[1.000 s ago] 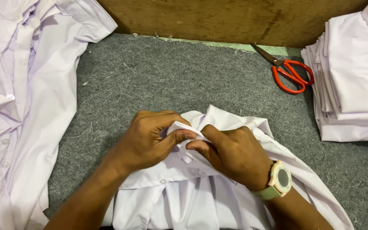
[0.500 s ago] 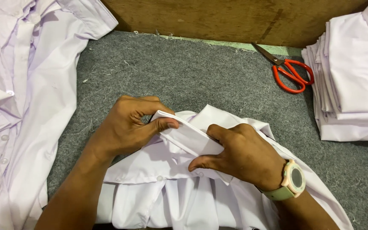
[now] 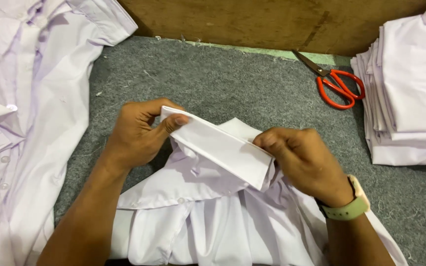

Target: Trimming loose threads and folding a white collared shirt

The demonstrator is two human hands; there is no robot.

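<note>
Lying on grey mat (image 3: pixel 213 83), middle bottom of frame: white shirt (image 3: pixel 213 226). Stretching collar (image 3: pixel 218 145) flat across middle. Left hand (image 3: pixel 139 133) pinching collar's left end with thumb on top; right hand (image 3: pixel 304 160) gripping right end, fingers curled. Pulling evenly, keeping edge straight, pressing fold gently. Resting upper right: red scissors (image 3: pixel 338 86).

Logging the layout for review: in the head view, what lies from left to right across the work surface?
Loose pale shirts → left hand → shirt collar → right hand → red-handled scissors → stack of folded shirts.
</note>
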